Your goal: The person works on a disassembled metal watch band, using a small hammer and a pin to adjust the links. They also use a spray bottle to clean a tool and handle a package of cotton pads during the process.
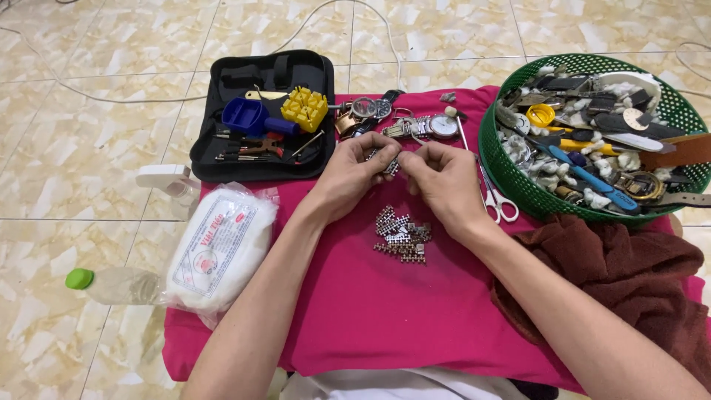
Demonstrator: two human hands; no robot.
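Observation:
My left hand [354, 174] and my right hand [442, 185] meet over a magenta cloth [355, 311], both pinching a short piece of metal watch band [388, 166] between their fingertips. Just below the hands lies a small heap of loose metal band links [401, 235] on the cloth. Beyond the fingers, at the cloth's far edge, lie several wristwatches [415, 118], one with a round white dial.
An open black tool case [259, 115] with a blue holder and a yellow block sits far left. A green basket [592, 133] full of straps and watch parts stands at right. Small scissors [500, 204], a brown towel [629, 281], a white cotton pack [218, 248] and a clear bottle [118, 285] lie around.

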